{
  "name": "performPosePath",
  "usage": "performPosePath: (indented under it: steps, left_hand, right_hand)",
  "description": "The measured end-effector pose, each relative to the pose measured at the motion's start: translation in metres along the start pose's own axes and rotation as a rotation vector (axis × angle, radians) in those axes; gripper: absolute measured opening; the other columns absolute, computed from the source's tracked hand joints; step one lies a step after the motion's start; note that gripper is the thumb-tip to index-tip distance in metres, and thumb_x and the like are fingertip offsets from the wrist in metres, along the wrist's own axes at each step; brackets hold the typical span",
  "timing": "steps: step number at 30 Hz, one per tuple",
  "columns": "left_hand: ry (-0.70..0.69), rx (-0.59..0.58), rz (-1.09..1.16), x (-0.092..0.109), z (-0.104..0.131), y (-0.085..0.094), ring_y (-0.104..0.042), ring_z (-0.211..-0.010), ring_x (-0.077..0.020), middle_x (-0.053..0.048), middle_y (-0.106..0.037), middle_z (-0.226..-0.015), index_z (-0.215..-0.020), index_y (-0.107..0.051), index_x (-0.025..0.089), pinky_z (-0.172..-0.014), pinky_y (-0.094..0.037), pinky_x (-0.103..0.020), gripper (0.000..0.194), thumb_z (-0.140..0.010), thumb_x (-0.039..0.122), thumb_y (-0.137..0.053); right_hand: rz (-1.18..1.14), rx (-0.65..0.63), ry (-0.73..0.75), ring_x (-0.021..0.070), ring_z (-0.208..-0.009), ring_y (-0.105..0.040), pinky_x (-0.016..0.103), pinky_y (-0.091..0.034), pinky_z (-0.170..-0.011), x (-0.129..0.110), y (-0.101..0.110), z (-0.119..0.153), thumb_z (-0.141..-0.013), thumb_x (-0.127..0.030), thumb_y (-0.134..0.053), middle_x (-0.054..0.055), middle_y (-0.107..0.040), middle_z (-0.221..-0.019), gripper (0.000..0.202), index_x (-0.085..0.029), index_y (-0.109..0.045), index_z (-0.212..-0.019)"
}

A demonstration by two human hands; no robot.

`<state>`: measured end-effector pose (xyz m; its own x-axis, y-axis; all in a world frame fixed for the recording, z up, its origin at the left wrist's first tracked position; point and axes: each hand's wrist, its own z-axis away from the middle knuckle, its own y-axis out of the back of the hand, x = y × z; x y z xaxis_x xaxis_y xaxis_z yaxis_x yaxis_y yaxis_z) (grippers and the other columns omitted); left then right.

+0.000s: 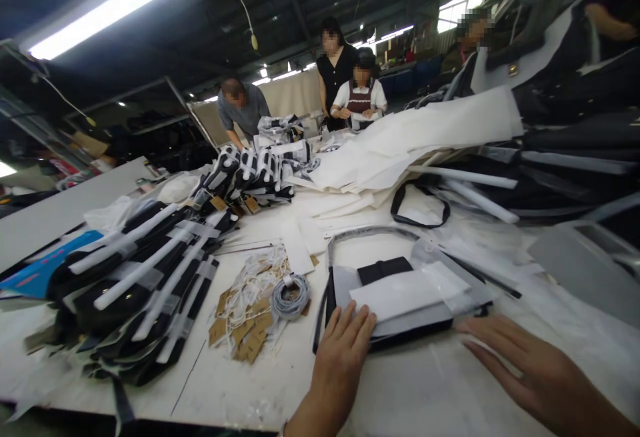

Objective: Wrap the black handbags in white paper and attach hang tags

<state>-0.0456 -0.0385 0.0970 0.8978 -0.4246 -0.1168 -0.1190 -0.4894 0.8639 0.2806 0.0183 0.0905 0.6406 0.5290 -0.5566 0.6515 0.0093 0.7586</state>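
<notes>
A black handbag lies flat on the table in front of me, its wrapped strap looping out toward the far side. White and grey sheets of packing paper cover most of its face. My left hand rests with fingers stretched out on the bag's near left corner, touching the paper's edge. At the bag's near right corner is my right hand, fingers extended and slightly blurred; whether it touches the bag I cannot tell. Left of the bag are a grey coiled cord and brown string tags.
Black bags with white wrapped handles are piled at the left, beside a blue packet. More wrapped bags stand farther back. White paper sheets and black bags are heaped at the right. Several people work beyond the table.
</notes>
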Motion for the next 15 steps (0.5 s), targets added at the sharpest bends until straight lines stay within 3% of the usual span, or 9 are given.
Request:
performPosePath:
  steps: [3, 5, 7, 11, 15]
  left_hand:
    - [0.008, 0.055, -0.030, 0.010, -0.002, 0.001, -0.054, -0.134, -0.0231, -0.004, -0.065, -0.137, -0.132, -0.058, 0.014, -0.108, -0.051, -0.043, 0.041, -0.095, 0.005, -0.043]
    - [0.012, 0.056, -0.028, 0.015, -0.007, 0.004, -0.053, -0.135, -0.0236, -0.007, -0.062, -0.140, -0.129, -0.059, 0.011, -0.108, -0.051, -0.041, 0.047, -0.089, -0.002, -0.038]
    - [0.021, 0.026, 0.000, 0.017, -0.011, 0.006, -0.051, -0.136, -0.0242, -0.010, -0.060, -0.143, -0.128, -0.059, 0.010, -0.108, -0.050, -0.040, 0.051, -0.083, -0.002, -0.038]
    - [0.020, 0.001, 0.076, 0.015, -0.016, 0.005, -0.055, -0.132, -0.0253, -0.013, -0.060, -0.141, -0.132, -0.056, 0.008, -0.104, -0.053, -0.038, 0.048, -0.085, 0.015, -0.049]
    - [0.039, -0.024, 0.087, 0.006, -0.008, -0.003, -0.059, -0.127, -0.0266, -0.009, -0.059, -0.144, -0.145, -0.048, 0.019, -0.100, -0.054, -0.036, 0.061, -0.087, 0.030, -0.063]
  right_hand:
    - [-0.482, -0.275, -0.518, 0.0305, -0.093, -0.072, 0.040, -0.060, -0.082, -0.028, -0.016, 0.009, -0.086, -0.063, -0.060, 0.009, -0.075, -0.102, 0.042, -0.026, -0.066, -0.105]
    - [-0.755, -0.359, -0.704, 0.0312, -0.104, -0.069, 0.038, -0.058, -0.086, -0.039, -0.026, 0.007, -0.079, -0.068, -0.065, 0.009, -0.073, -0.102, 0.048, -0.024, -0.060, -0.096]
    - [-0.922, -0.300, -0.772, 0.0302, -0.111, -0.065, 0.037, -0.054, -0.092, -0.047, -0.031, 0.001, -0.075, -0.066, -0.072, 0.007, -0.070, -0.101, 0.047, -0.023, -0.056, -0.088]
    - [-1.183, -0.149, -0.820, 0.0255, -0.114, -0.059, 0.038, -0.047, -0.104, -0.066, -0.031, -0.008, -0.073, -0.049, -0.080, 0.004, -0.066, -0.102, 0.036, -0.023, -0.060, -0.089]
    - [-1.386, -0.011, -0.835, 0.0249, -0.115, -0.058, 0.040, -0.041, -0.110, -0.089, -0.034, -0.014, -0.066, -0.039, -0.084, 0.003, -0.066, -0.102, 0.036, -0.023, -0.062, -0.090]
